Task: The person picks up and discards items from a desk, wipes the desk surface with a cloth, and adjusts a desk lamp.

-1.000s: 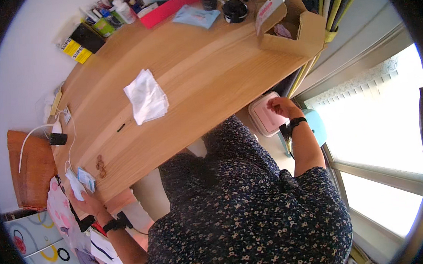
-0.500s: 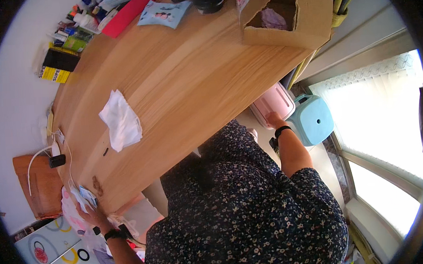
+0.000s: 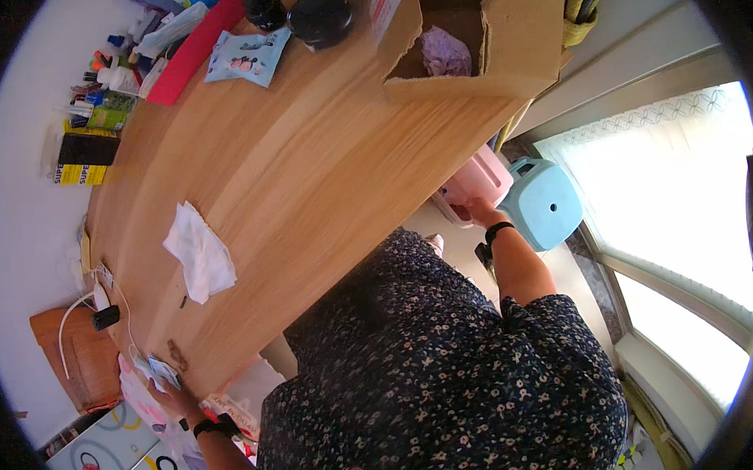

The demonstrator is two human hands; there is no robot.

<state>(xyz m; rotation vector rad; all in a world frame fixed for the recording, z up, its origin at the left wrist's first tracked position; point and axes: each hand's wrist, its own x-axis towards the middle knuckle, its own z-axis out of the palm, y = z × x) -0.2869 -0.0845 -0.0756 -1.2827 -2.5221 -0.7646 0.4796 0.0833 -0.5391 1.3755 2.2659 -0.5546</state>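
Observation:
My right hand [image 3: 478, 210] reaches down past the right edge of the wooden table [image 3: 305, 171] and grips the rim of a pink container [image 3: 478, 181], which sits half under the tabletop beside a light blue stool [image 3: 550, 201]. My left hand [image 3: 172, 392] is at the table's near left corner, fingers closed on a small pale packet [image 3: 159, 371]. A black band is on each wrist. A crumpled white cloth [image 3: 199, 254] lies on the table between the two hands. My flowered dress fills the lower middle.
An open cardboard box [image 3: 479, 52] with a lilac bundle inside stands at the far right end of the table. Two black jars [image 3: 318, 17], a blue packet [image 3: 248, 56], a red strip [image 3: 188, 47] and several bottles [image 3: 105, 87] line the far end. A white cable with a black plug [image 3: 106, 317] lies at the left edge.
The view has tilted down toward the floor. My right hand stays at the pink container, which now shows more from under the table. My left hand remains at the table corner.

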